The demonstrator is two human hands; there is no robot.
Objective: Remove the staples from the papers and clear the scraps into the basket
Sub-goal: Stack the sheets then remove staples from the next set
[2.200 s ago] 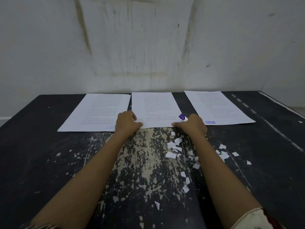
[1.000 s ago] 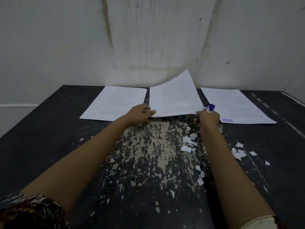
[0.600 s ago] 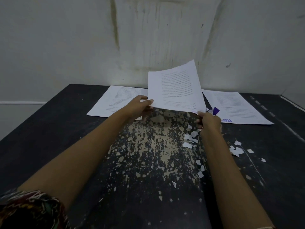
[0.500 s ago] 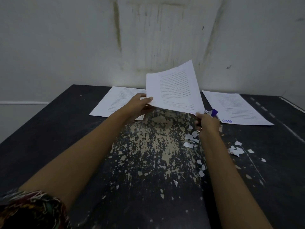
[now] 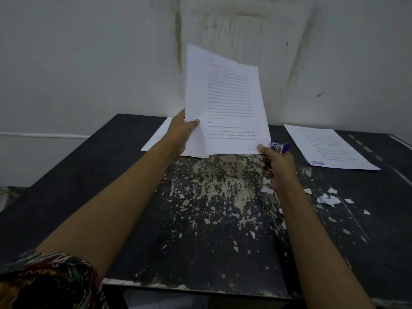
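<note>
A printed paper set (image 5: pixel 225 101) stands almost upright above the black table (image 5: pixel 93 190). My left hand (image 5: pixel 181 132) grips its lower left edge, thumb on the front. My right hand (image 5: pixel 275 166) pinches its lower right corner and also holds a purple and metal staple remover (image 5: pixel 280 147). A second paper set (image 5: pixel 327 146) lies flat at the back right. A third paper set (image 5: pixel 158 137) lies at the back left, partly hidden by my left hand. White paper scraps (image 5: pixel 327 199) lie scattered right of my right arm. No basket is in view.
The table top is worn, with pale chipped patches (image 5: pixel 218 190) in the middle. A stained white wall (image 5: pixel 89 63) rises right behind the table. The table's front edge (image 5: pixel 178 285) is near my body.
Both hands have lifted the middle paper set off the table and tilted it from flat to nearly upright. The other two sets have stayed in place.
</note>
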